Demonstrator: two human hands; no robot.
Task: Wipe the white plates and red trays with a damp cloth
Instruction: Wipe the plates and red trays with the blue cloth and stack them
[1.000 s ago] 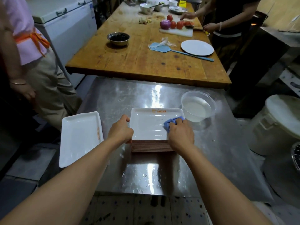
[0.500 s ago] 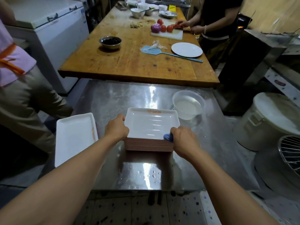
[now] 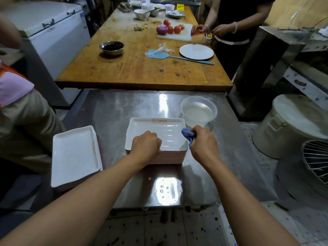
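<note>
Left hand (image 3: 145, 144) gripping plate stack (image 3: 156, 139), right hand (image 3: 204, 144) clutching cloth (image 3: 187, 134), water bowl (image 3: 198, 110) beside

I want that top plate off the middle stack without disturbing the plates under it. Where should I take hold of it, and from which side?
Take the top plate by its raised rim on the two short sides, left and right. The rim flares out past the stack below, leaving a lip for fingertips. The left hand already rests at the near left corner; the right hand grips the blue cloth, so free it first.
</note>
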